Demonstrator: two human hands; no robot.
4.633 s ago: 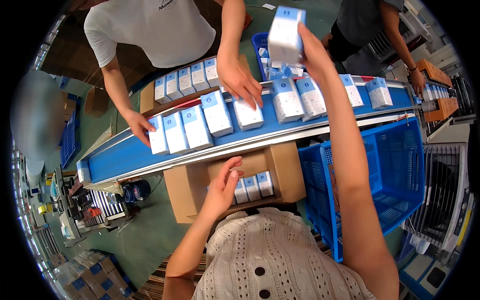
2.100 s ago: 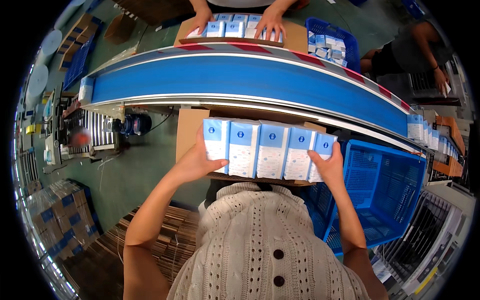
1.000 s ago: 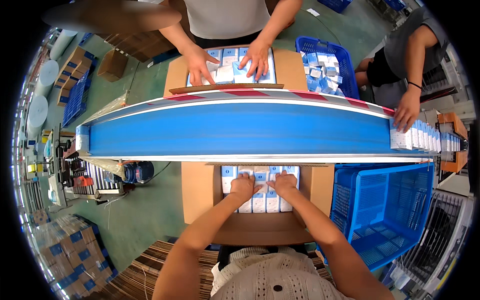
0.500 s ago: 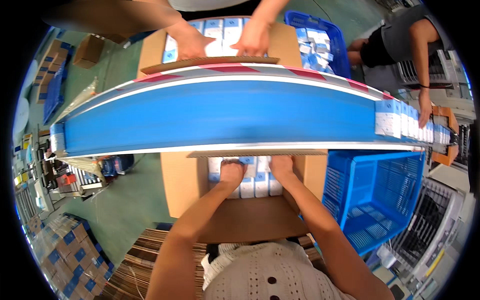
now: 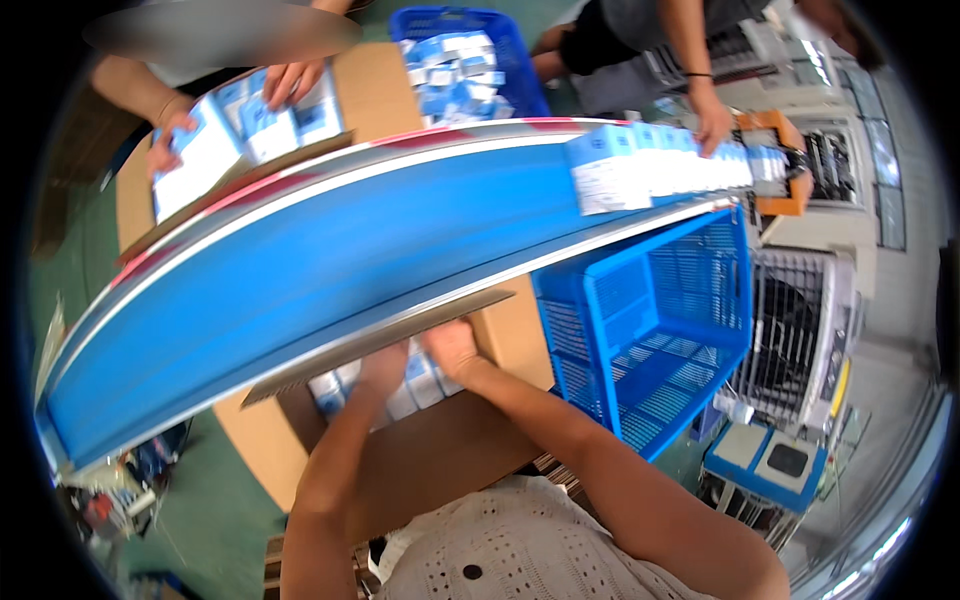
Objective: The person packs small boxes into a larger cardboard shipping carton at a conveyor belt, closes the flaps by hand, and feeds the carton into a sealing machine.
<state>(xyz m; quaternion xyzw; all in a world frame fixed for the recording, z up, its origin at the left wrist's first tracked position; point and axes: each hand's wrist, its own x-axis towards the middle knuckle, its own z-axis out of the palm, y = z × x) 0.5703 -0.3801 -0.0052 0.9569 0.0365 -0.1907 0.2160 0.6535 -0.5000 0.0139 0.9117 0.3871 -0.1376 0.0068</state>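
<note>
An open brown cardboard carton (image 5: 440,455) stands in front of me, below the near edge of the blue conveyor belt (image 5: 330,260). Inside it sit rows of small white-and-blue boxes (image 5: 400,402). My left hand (image 5: 385,368) reaches into the carton over these boxes, blurred, its fingers mostly hidden. Close beside it, my right hand (image 5: 452,346) is at the carton's far side, with its fingertips out of sight under the raised far flap (image 5: 385,340). Whether either hand grips a box is not visible.
White-and-blue boxes (image 5: 607,170) line the belt's right end, under a co-worker's hand (image 5: 710,118). Opposite, another person's hands handle boxes in a second carton (image 5: 375,90). A blue crate (image 5: 650,335) stands right of my carton; a filled blue basket (image 5: 520,60) is beyond the belt.
The view has swung to the right, so the belt now slants. My hands have come closer together inside the carton. Across the belt, the other person's hands have spread apart over their boxes.
</note>
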